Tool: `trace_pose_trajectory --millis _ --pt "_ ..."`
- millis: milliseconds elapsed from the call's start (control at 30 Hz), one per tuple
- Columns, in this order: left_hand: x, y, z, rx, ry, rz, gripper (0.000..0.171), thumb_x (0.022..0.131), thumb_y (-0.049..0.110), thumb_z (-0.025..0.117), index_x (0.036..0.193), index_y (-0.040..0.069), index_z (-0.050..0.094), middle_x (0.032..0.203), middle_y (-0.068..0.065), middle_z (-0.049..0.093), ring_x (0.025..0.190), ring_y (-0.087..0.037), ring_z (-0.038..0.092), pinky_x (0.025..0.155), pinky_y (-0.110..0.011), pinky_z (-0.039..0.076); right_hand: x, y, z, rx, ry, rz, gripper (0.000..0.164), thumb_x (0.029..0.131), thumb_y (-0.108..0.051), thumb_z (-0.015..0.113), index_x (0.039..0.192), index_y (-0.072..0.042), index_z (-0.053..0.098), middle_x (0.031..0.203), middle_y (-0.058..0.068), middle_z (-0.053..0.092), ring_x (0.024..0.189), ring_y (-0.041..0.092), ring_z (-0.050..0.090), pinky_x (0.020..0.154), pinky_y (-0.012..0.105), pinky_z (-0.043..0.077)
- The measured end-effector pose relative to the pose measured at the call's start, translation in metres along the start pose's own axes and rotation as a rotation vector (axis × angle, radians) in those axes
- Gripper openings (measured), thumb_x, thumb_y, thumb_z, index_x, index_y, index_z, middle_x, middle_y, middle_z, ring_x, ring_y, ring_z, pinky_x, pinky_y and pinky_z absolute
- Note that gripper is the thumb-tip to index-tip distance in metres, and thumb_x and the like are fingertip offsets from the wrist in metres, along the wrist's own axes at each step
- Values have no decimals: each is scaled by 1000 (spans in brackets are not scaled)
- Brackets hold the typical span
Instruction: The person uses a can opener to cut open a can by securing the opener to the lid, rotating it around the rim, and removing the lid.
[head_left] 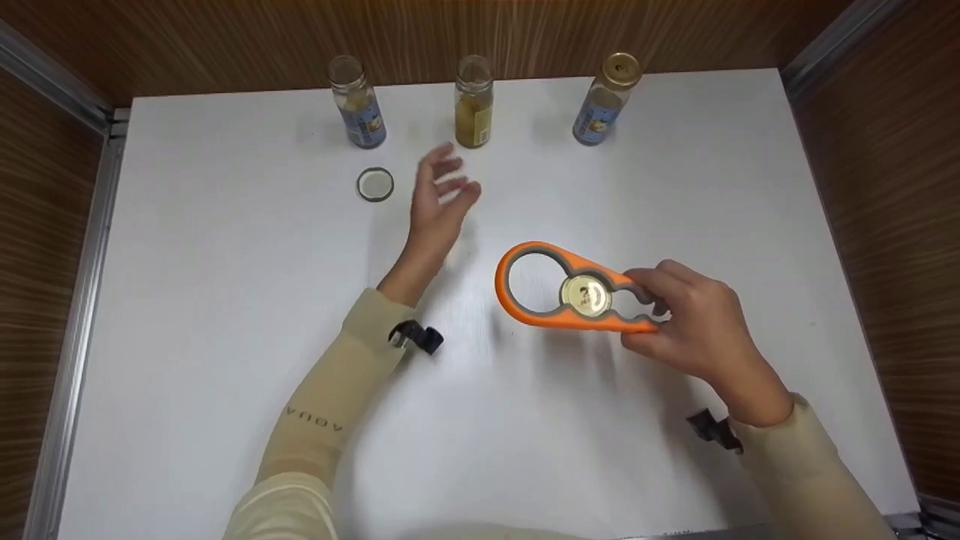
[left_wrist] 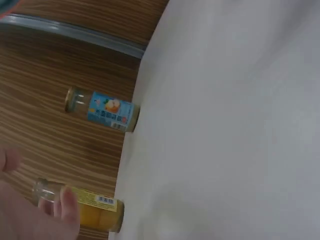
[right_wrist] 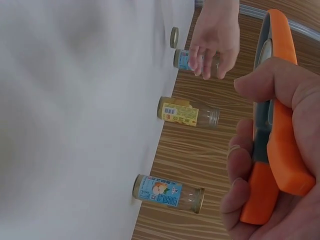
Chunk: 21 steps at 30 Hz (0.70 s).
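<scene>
Right hand (head_left: 694, 322) gripped orange jar opener (head_left: 555, 321), gold lid (head_left: 586, 295) caught inside; left hand (head_left: 437, 204) hovered, fingers loosely spread. Any slackened squeeze risked dropping lid.

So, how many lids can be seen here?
3: one lid on the table by the left jar, one lid inside the orange opener, one lid on the right jar.

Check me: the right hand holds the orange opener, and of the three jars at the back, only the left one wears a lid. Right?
Not quite: in the head view, only the right jar wears a lid. The right hand does hold the orange opener, as you say.
</scene>
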<state>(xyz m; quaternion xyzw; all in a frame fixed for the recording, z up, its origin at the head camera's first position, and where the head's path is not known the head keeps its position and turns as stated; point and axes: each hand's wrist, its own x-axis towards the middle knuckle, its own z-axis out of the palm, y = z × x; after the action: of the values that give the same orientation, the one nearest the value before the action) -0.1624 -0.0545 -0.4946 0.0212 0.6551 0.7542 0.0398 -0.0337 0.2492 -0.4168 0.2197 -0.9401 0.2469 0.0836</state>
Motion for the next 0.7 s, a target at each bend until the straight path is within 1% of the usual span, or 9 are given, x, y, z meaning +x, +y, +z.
trace_pose_trajectory --millis 67,133,200,233,333,433,467,567,700 --pt "-23 -4 3 -180 -258 -30 56 96 12 58 145 9 33 134 -17 47 116 -37 51 93 -41 48 0 -1 1 5 -2 -8 47 55 -11 76 101 -16 73 73 -7 53 62 8 56 52 28 44" --pt "-45 -8 10 -341 -495 -135 49 99 11 49 145 7 34 133 -25 48 117 -46 49 94 -49 46 1 -2 3 15 -2 -14 47 54 -11 76 101 -16 73 73 -8 52 61 9 55 51 28 44" --pt "-62 -12 19 -465 -642 -251 44 100 11 44 143 6 36 136 -26 48 120 -47 48 98 -53 42 2 -4 5 23 0 -18 47 54 -11 75 101 -16 73 73 -8 53 61 10 54 51 28 44" --pt "-69 -15 25 -528 -666 -304 41 101 12 42 142 6 39 137 -25 47 122 -45 47 100 -53 41 2 -5 5 25 0 -21 47 54 -12 75 101 -16 73 73 -8 53 61 9 54 51 28 43" --pt "-85 -20 42 -735 -672 -432 42 98 17 45 139 7 44 142 -21 45 130 -38 43 106 -50 36 4 -8 7 37 -8 -23 47 55 -12 75 102 -16 72 73 -8 54 61 9 52 51 29 43" --pt "-95 -24 54 -882 -700 -473 56 93 32 56 143 10 41 149 -15 38 136 -33 36 107 -46 34 5 -12 8 48 -15 -28 47 56 -11 74 102 -16 72 73 -9 52 61 8 51 51 28 44" --pt "-97 -26 57 -918 -729 -486 64 90 38 59 145 11 38 151 -14 35 137 -33 34 107 -45 34 5 -12 9 53 -16 -29 47 55 -11 74 102 -17 72 74 -10 52 61 7 52 52 27 44" --pt "-104 -27 61 -978 -777 -513 81 81 47 69 147 14 35 153 -13 32 137 -32 34 105 -46 35 3 -14 10 65 -15 -41 47 56 -11 72 102 -18 72 74 -10 53 62 6 52 54 24 45" --pt "-110 -28 63 -1080 -777 -577 85 74 50 74 144 17 38 152 -16 32 136 -33 35 105 -50 34 3 -16 12 71 -21 -49 47 56 -12 71 102 -19 72 74 -9 54 62 6 52 54 23 44"
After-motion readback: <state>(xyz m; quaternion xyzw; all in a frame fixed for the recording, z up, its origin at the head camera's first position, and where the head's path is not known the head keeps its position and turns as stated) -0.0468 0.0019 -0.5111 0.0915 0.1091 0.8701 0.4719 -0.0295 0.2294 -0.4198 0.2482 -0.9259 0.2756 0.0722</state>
